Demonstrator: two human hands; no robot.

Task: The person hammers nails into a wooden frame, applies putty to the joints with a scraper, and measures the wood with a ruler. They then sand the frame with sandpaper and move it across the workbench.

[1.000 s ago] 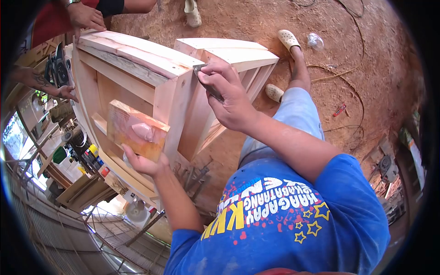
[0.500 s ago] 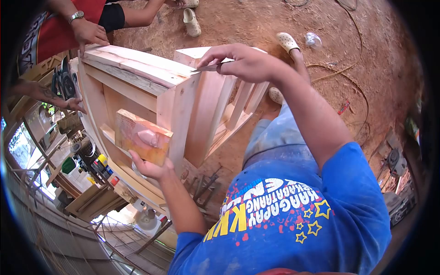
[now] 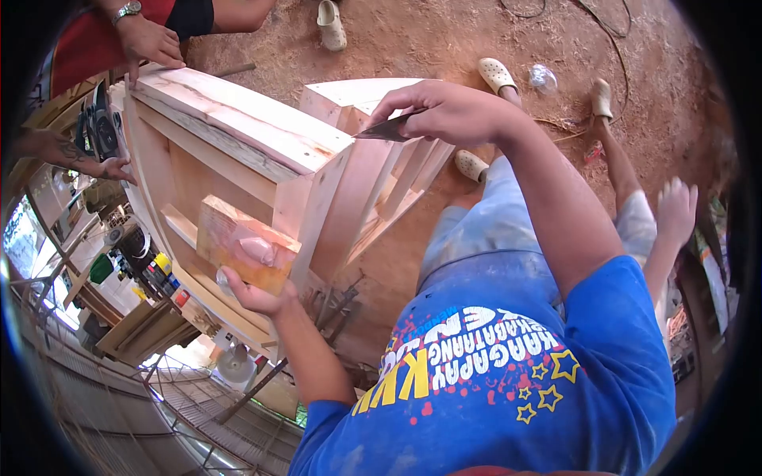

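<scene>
My left hand is closed around the lower edge of a small wooden board carrying a lump of pinkish putty. Between the thumb and fingers of my right hand is a thin, dark-bladed putty knife. Its tip is right at the near top corner of a pale wooden frame. A reddish streak runs along the frame's top face. The putty board is held upright-tilted in front of the frame's open side.
A second wooden frame stands close beside the first. At the far left, one person's hand rests on the frame's end; a tattooed arm reaches in below. Another person's leg is at right. A cable crosses the dirt floor.
My right hand has tilted the putty knife, showing more blade, and shifted slightly right. A person has stepped into view at the right. The board stays in my left hand.
</scene>
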